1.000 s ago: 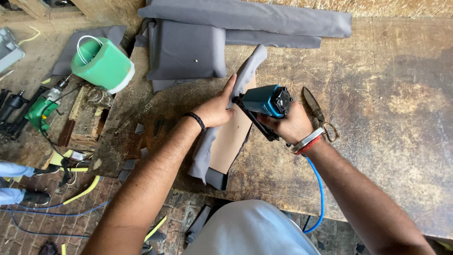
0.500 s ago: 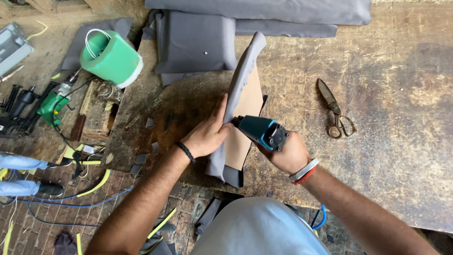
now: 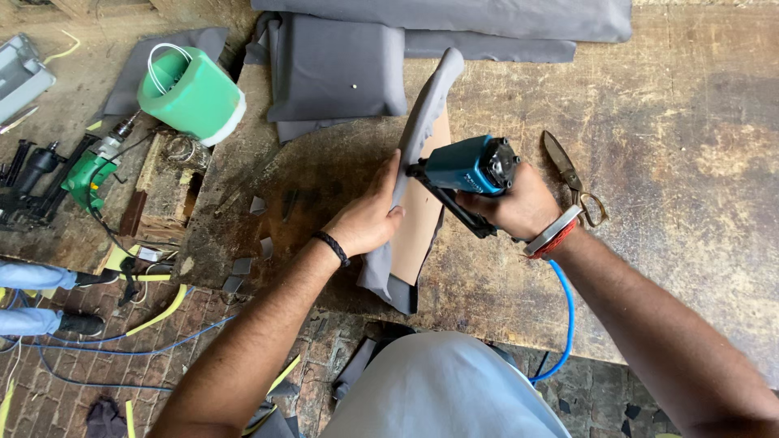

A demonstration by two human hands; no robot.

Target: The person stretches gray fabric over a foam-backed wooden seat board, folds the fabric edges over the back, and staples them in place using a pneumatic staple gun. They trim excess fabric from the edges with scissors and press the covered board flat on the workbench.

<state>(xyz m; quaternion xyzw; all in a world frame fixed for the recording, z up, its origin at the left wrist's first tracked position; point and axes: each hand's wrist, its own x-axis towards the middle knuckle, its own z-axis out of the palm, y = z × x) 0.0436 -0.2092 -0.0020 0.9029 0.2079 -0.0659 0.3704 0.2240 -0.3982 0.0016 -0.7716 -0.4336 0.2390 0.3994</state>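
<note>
A long narrow panel (image 3: 423, 219) with grey fabric wrapped over a brown board stands on edge on the worn wooden workbench (image 3: 690, 203). My left hand (image 3: 369, 219) grips its fabric edge from the left side. My right hand (image 3: 519, 207) holds a blue pneumatic staple gun (image 3: 466, 169), its nose against the panel's upper part. A blue air hose (image 3: 564, 320) runs down from the gun.
Scissors (image 3: 572, 174) lie right of the gun. Grey upholstered cushions (image 3: 337, 69) sit at the bench's back. A green bucket (image 3: 191, 93), a green drill (image 3: 89, 170) and cables lie on the floor to the left. Fabric scraps dot the bench's left edge.
The panel has been tipped up onto its edge and the gun has moved up along it. The view has shifted slightly.
</note>
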